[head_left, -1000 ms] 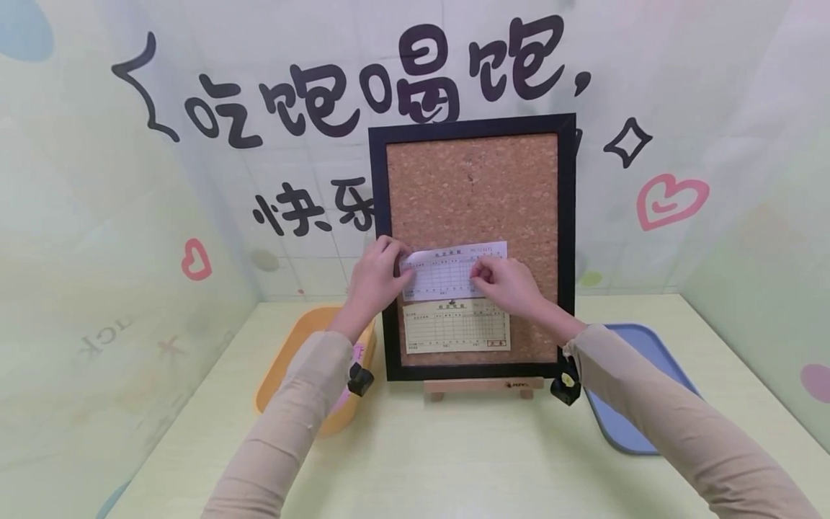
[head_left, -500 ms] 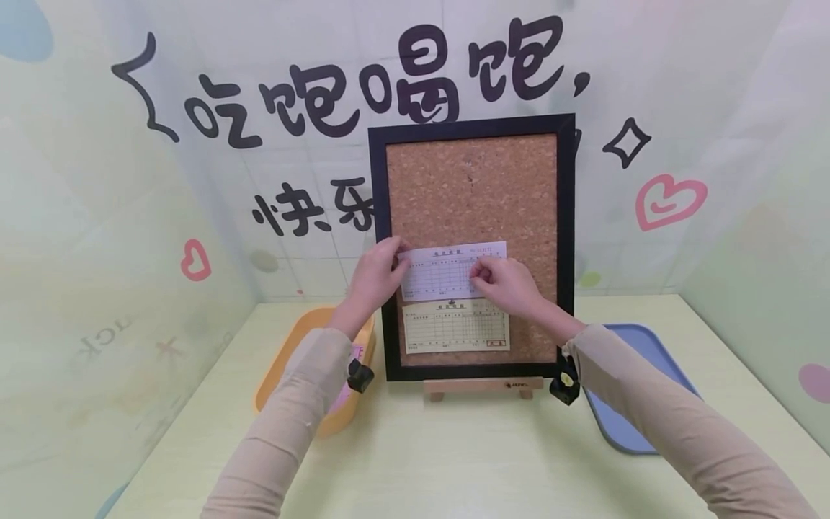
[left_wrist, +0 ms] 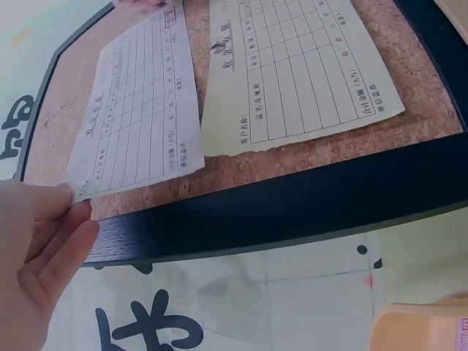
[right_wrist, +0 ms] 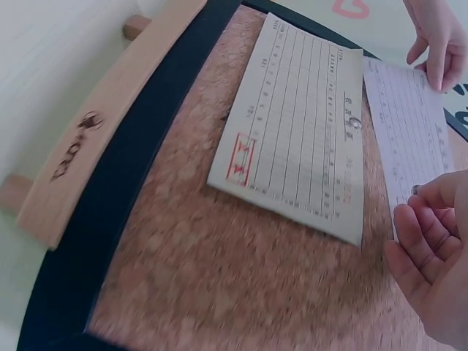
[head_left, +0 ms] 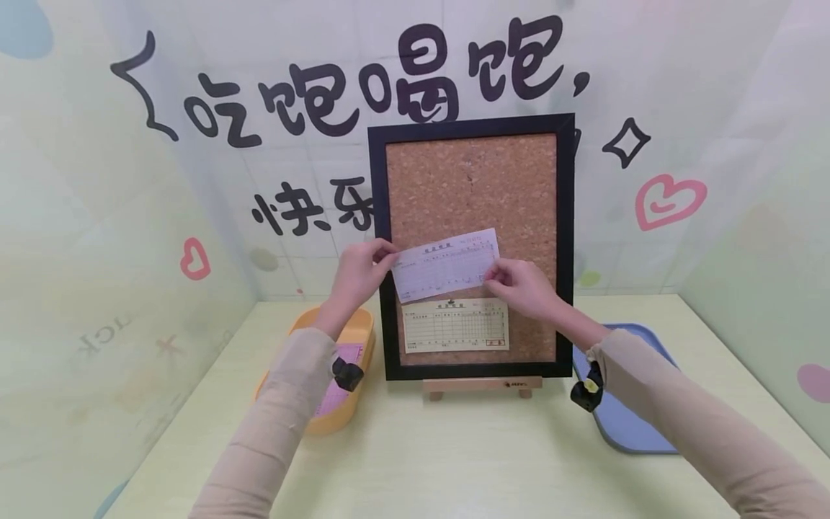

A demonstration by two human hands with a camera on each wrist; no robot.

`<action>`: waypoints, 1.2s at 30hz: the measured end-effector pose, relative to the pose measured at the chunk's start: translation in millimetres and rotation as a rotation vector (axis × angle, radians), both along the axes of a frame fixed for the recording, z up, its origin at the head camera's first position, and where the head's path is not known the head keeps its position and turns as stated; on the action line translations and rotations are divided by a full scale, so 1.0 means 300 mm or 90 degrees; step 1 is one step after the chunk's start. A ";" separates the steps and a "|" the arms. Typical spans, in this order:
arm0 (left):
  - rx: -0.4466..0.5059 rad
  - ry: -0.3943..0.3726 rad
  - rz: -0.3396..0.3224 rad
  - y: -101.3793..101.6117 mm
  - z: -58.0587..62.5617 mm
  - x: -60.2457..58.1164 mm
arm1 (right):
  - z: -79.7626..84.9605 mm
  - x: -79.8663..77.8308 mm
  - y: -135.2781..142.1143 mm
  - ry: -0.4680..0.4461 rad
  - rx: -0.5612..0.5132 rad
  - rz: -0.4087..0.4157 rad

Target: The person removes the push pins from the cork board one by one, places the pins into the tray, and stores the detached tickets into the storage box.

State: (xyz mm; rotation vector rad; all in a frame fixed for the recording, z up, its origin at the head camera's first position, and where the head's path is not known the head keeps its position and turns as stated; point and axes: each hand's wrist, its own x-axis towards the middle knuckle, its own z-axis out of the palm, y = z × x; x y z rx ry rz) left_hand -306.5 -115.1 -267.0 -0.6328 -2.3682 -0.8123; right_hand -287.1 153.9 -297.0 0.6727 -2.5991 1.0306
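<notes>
A white receipt slip (head_left: 446, 265) lies tilted in front of the corkboard (head_left: 473, 194), its right end higher than its left. My left hand (head_left: 364, 272) pinches its upper left corner between thumb and finger, as the left wrist view shows. At the slip's lower right corner is my right hand (head_left: 521, 287), fingers curled. In the right wrist view, a small silvery pushpin (right_wrist: 416, 189) shows between its thumb and fingertip, overlapping the slip. Just below, a cream receipt slip (head_left: 457, 326) with a red stamp hangs on the cork, held by a pushpin (head_left: 451, 302) at its top.
The black-framed board stands on a small wooden easel (head_left: 483, 384). At the left is an orange bin (head_left: 346, 411) holding pink printed slips (head_left: 337, 375). A blue tray (head_left: 632, 425) lies at the right, partly behind the right arm. A printed backdrop (head_left: 311, 158) stands behind.
The white slip has shifted left and up and turned, its right end rising. My left hand has moved slightly left with it; my right hand has moved slightly right.
</notes>
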 end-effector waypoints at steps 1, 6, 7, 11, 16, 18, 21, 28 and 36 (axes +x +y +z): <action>0.010 -0.003 -0.002 -0.008 -0.001 0.000 | -0.001 0.005 0.011 -0.002 0.002 -0.004; 0.069 -0.039 -0.007 -0.062 -0.013 0.014 | -0.022 0.028 0.078 0.003 0.019 -0.012; 0.084 -0.048 -0.009 -0.077 -0.018 0.018 | -0.028 0.034 0.094 0.003 0.023 -0.012; 0.136 -0.081 0.002 -0.144 -0.037 0.039 | -0.040 0.056 0.163 -0.011 0.023 -0.011; 0.171 -0.100 0.042 -0.232 -0.061 0.075 | -0.040 0.080 0.253 -0.029 0.026 -0.035; 0.181 -0.106 0.061 -0.265 -0.074 0.092 | -0.040 0.090 0.287 -0.034 0.028 -0.046; 0.204 -0.117 0.077 -0.312 -0.097 0.113 | -0.044 0.107 0.333 -0.039 0.027 -0.052; 0.265 -0.126 0.115 -0.404 -0.152 0.161 | -0.070 0.140 0.410 -0.021 0.034 -0.064; 0.299 -0.119 0.171 -0.477 -0.207 0.216 | -0.105 0.159 0.474 -0.034 0.052 -0.095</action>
